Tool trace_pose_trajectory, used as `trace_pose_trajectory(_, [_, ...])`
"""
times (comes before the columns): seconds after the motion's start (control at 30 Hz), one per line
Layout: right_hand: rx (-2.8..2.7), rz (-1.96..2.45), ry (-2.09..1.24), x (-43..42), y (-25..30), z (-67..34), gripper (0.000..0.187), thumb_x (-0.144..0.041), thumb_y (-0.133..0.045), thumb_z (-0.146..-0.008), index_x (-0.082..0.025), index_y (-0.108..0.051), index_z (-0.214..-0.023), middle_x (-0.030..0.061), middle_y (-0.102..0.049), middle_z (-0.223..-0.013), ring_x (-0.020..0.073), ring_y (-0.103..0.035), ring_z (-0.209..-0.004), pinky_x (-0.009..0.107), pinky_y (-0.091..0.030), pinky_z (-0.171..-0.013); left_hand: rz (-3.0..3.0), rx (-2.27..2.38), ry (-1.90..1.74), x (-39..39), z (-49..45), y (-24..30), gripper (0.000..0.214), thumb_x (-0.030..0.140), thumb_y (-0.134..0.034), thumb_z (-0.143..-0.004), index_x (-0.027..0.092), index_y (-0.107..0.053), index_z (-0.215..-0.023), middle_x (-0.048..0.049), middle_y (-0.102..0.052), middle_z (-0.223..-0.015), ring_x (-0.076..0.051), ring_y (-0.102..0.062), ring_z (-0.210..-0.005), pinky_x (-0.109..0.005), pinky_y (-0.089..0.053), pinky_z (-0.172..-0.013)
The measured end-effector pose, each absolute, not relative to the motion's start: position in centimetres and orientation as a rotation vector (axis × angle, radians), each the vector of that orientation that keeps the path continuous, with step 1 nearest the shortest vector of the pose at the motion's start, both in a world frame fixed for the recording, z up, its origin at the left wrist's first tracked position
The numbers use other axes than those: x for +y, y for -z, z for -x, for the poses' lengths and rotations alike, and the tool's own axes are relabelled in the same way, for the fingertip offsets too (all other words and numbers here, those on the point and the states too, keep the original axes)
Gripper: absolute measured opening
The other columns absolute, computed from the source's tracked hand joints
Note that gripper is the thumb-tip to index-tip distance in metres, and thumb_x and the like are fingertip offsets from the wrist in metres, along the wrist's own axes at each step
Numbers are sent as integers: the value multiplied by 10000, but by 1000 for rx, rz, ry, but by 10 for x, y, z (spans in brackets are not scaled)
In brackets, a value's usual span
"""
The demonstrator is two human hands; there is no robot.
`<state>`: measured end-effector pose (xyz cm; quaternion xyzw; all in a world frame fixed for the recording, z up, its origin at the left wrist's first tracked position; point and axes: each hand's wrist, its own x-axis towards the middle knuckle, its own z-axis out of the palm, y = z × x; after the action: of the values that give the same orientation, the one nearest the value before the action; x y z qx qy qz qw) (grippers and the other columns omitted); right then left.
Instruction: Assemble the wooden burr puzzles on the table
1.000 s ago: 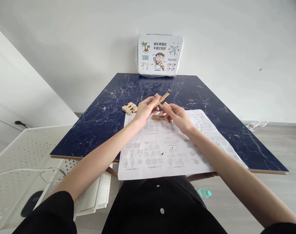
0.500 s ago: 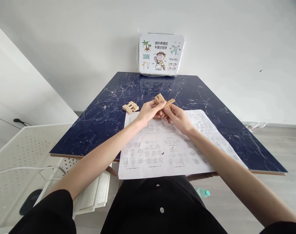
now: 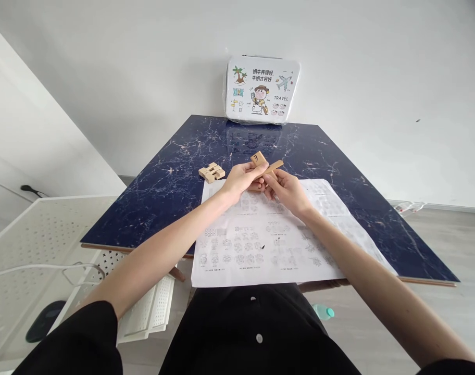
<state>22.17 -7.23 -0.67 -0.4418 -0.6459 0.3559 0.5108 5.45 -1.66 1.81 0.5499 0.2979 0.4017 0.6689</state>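
Note:
Between my two hands is a group of wooden puzzle pieces (image 3: 258, 158), the upper one carrying a dark mark. Closed around them from the left is my left hand (image 3: 240, 178), its thumb lying on top. My right hand (image 3: 285, 188) pinches the pieces from the right, fingers curled underneath. One flat strip of wood (image 3: 275, 166) sticks out toward the upper right. How the pieces fit together is partly hidden by my fingers. Left of my hands, a small assembled wooden block puzzle (image 3: 211, 172) rests on the table by the paper's corner.
A printed diagram sheet (image 3: 229, 273) lies under my hands and reaches over the front edge of the blue marbled table (image 3: 159, 192). A white cartoon-printed case (image 3: 243, 112) stands at the back against the wall. To the left is a white perforated cart (image 3: 46, 224); a bottle (image 3: 323, 312) is below.
The view has shifted slightly. Both hands keep their hold on the wooden pieces, with hardly any movement.

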Motion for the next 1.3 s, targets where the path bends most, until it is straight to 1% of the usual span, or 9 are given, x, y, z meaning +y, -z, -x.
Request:
trace_pose_trajectory(0.13, [-1670, 1252, -478, -70, 11, -226, 365, -603, -614, -1039, -241, -643, -1084, 95, -725, -965, 246, -668, -829, 443, -543, -782, -1292, 765, -1001, -7, -52, -18, 292, 441, -799, -972, 168, -759, -877, -78, -755, -889, -153, -674, -816, -326, -534, -818])
trace_pose_trajectory(0.23, [-1870, 1348, -173, -68, 22, -231, 393, -622, -665, -991, -250, -680, -1115, 154, -699, -1154, 364, -622, -1118, 557, -519, -982, -1398, 813, -1049, -1, -47, -18, 274, 454, -780, -980, 187, -775, -920, -94, -797, -998, -193, -705, -952, -326, -519, -864])
trace_pose_trajectory(0.33, [-1986, 1413, -131, -66, 31, -234, 444, -640, -678, -972, -240, -709, -1162, 184, -653, -1250, 401, -594, -1186, 590, -503, -1037, -1475, 839, -1032, 2, -42, -19, 299, 489, -764, -986, 197, -771, -920, -93, -794, -981, -203, -704, -957, -327, -503, -864])
trace_pose_trajectory(0.63, [-1993, 1402, -221, -60, 35, -236, 434, -664, -548, -1038, -239, -631, -1002, 152, -671, -1051, 329, -646, -984, 479, -535, -852, -1522, 765, -930, 3, -37, -24, 322, 496, -754, -994, 176, -774, -966, -97, -786, -1004, -166, -695, -849, -334, -506, -861])
trace_pose_trajectory(0.8, [-1854, 1427, -308, -58, 30, -239, 382, -578, -539, -1067, -260, -522, -856, 72, -678, -815, 231, -587, -702, 372, -428, -655, -1463, 724, -961, 8, -36, -20, 353, 515, -781, -969, 165, -765, -1012, -111, -795, -1037, -156, -700, -834, -314, -528, -827])
trace_pose_trajectory(0.93, [-1478, 1318, -478, -58, 21, -241, 429, -659, -545, -1064, -272, -527, -879, -10, -550, -659, 160, -455, -552, 318, -327, -541, -1410, 756, -985, 10, -36, -18, 370, 517, -801, -947, 162, -759, -1038, -125, -800, -1065, -165, -695, -864, -310, -526, -817])
trace_pose_trajectory(1.03, [-1278, 1129, -711, -59, 13, -242, 464, -736, -599, -1013, -288, -526, -918, -55, -417, -631, 143, -356, -518, 306, -261, -476, -1409, 729, -958, 9, -37, -18, 357, 508, -798, -943, 175, -766, -1067, -124, -800, -1119, -168, -685, -868, -299, -517, -782])
trace_pose_trajectory(1.2, [-1241, 968, -952, -63, 1, -242, 464, -735, -706, -950, -282, -618, -1001, -29, -521, -735, 117, -318, -517, 323, -278, -481, -1446, 736, -850, 7, -37, -19, 326, 485, -806, -938, 173, -769, -1025, -103, -777, -1024, -148, -670, -812, -294, -490, -744])
trace_pose_trajectory(1.3, [-1228, 951, -1010, -64, -3, -243, 472, -740, -735, -921, -289, -622, -1005, -45, -487, -712, 115, -272, -507, 330, -265, -477, -1408, 697, -796, 6, -37, -20, 310, 454, -795, -953, 166, -762, -1062, -106, -759, -1028, -145, -659, -802, -312, -494, -759])
